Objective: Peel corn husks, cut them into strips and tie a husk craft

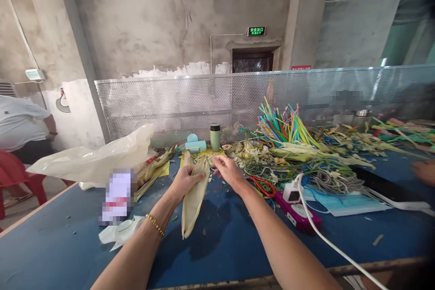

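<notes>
My left hand [186,183] is closed on a pale, dried corn husk [195,206], thumb lying across its front. The husk hangs down over the blue table, its lower end tapering to a point. Just right of the husk's upper part is my right hand [228,173], fingers loosely bent and apart, with nothing visible in them. Small husk scraps lie on the table behind both hands. A green bottle with a black lid [215,138] stands upright beyond them.
Red-handled scissors [263,186], a purple power strip [297,210] and a blue face mask [346,199] lie to the right. Colourful stems [285,127] stand behind. A plastic bag [98,161] covers the left back. A perforated metal screen [170,104] borders the table [61,244].
</notes>
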`<state>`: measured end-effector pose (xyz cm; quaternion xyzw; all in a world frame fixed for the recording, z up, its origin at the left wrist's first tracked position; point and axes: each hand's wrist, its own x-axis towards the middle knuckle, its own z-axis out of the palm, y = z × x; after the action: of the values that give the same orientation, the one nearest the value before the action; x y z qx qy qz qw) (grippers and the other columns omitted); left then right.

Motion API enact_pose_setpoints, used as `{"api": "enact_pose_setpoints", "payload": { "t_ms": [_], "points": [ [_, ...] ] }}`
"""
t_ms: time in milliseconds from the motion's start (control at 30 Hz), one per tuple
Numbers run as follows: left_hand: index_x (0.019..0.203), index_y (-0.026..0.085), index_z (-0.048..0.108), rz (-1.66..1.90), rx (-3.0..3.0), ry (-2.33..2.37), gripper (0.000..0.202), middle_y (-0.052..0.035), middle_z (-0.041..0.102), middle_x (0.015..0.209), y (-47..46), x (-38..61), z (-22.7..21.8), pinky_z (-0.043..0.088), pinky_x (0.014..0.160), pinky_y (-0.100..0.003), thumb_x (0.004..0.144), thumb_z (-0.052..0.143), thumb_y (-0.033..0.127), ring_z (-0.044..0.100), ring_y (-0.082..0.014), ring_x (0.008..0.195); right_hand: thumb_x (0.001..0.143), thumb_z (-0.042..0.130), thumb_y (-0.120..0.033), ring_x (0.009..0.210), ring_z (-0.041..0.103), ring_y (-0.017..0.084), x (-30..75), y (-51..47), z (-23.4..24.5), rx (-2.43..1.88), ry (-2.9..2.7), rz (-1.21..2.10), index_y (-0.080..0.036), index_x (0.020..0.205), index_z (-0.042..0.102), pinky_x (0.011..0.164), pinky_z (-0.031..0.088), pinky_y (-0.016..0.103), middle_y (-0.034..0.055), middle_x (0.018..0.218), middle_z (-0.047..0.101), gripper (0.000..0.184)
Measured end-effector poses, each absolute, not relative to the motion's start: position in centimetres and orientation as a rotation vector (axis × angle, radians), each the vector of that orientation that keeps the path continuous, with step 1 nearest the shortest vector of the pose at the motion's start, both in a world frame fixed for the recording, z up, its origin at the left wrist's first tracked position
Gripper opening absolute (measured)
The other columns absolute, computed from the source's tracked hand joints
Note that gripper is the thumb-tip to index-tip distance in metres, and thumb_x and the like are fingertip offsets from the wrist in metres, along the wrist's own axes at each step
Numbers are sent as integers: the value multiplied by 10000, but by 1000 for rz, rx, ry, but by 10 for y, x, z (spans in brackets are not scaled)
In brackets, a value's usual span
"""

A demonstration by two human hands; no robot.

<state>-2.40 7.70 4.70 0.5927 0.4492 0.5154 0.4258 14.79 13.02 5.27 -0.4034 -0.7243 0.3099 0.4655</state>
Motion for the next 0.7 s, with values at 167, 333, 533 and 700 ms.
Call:
{"api": "enact_pose_setpoints", "payload": {
  "t_ms": [167,333,533,700],
  "points": [
    [546,182,381,1660,1788,1493,323,70,342,515,87,-28,41,210,491,-214,684,653,290,312,-75,520,779,635,-382,451,502,116,137,118,46,-918,-1911,1054,-179,667,555,414,367,212,-22,518,544,245],
    [633,162,534,1661,1488,1353,249,38,497,569,85,-31,44,322,502,-214,703,679,352,428,-95,529,760,590,-272,463,480,103,135,122,43,-815,-1892,979,-180,615,524,424,350,204,-36,506,516,184],
    [835,85,728,1227,1315,999,399,-102,714,781,73,-23,42,502,657,-291,512,869,273,641,-198,678,754,593,-328,456,455,99,133,119,54,-788,-1635,945,-175,652,536,450,376,222,-44,513,493,192],
    [794,86,730,1386,1187,1011,384,-98,721,748,78,-22,39,513,598,-292,470,875,232,642,-191,604,768,628,-384,465,479,109,134,116,53,-804,-1676,953,-166,697,588,450,374,221,-34,507,521,233]
  ]
}}
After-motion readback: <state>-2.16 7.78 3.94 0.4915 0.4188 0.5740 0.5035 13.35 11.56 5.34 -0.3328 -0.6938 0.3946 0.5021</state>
